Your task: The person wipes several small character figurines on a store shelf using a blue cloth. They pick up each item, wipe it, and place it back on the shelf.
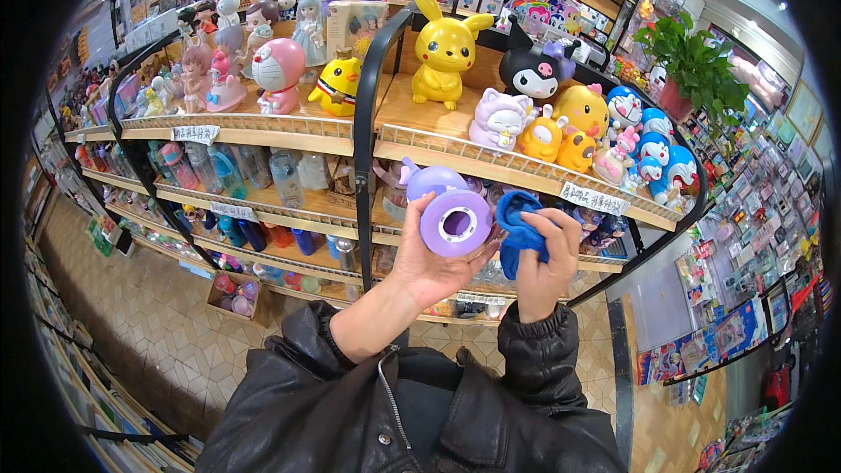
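My left hand is closed around a glossy purple figurine, tipped so that its round, flat base faces me. A dark round opening with a white ring shows in the middle of that base. Bunched in the fingers of my right hand is a blue cloth, close beside the base's right edge. Whether the cloth touches the base I cannot tell. Both hands are in front of the shelf unit, just below its top boards.
On the top shelf stand a yellow long-eared figurine, a black-and-white one, a pink one and several others. Bottles fill lower shelves. A cardboard box is on the floor; a potted plant stands at right.
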`<state>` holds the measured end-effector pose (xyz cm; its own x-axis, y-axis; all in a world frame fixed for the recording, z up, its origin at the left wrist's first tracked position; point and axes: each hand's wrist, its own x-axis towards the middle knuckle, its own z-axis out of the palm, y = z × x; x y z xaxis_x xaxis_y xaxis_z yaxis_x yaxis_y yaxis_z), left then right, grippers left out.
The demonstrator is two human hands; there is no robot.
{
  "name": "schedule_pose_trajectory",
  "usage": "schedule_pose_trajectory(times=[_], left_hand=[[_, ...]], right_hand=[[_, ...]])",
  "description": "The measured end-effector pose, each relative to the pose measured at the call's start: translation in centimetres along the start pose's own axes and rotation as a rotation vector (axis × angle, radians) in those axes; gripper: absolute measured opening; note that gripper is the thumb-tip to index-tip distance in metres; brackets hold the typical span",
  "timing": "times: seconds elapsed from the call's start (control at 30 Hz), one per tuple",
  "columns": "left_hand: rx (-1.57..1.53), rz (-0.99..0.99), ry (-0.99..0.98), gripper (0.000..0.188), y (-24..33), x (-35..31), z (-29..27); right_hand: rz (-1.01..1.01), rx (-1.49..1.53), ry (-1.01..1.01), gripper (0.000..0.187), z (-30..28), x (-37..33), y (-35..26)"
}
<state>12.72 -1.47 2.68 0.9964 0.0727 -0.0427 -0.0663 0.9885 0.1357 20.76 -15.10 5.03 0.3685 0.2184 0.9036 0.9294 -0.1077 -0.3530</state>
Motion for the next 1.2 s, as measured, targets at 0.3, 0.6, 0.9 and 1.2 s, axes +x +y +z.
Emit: schedule_pose_trajectory(times=[0.3,0.6,0.9,1.2], left_hand=[[0.255,0.11,0.092,0.044,-1.9,0.6,-2.7],[1.029,0.842,0.145,0.056,3.8,3.8,2.2],[1.225,1.073,0.137,0.076,12.3,12.5,5.9],[1.471,1.096,0.399,0.075,16.4,18.7,1.7]], right_hand=[[-0.241,-0.047,-0.173,0.053,2.2,-2.1,-0.2],[0.235,0.159,-0.084,0.043,-0.5,-4.0,5.0],[0.374,0.31,0.012,0.022,-2.5,-5.2,6.3],[0.414,0.366,0.104,0.022,-4.4,-6.2,7.9]])
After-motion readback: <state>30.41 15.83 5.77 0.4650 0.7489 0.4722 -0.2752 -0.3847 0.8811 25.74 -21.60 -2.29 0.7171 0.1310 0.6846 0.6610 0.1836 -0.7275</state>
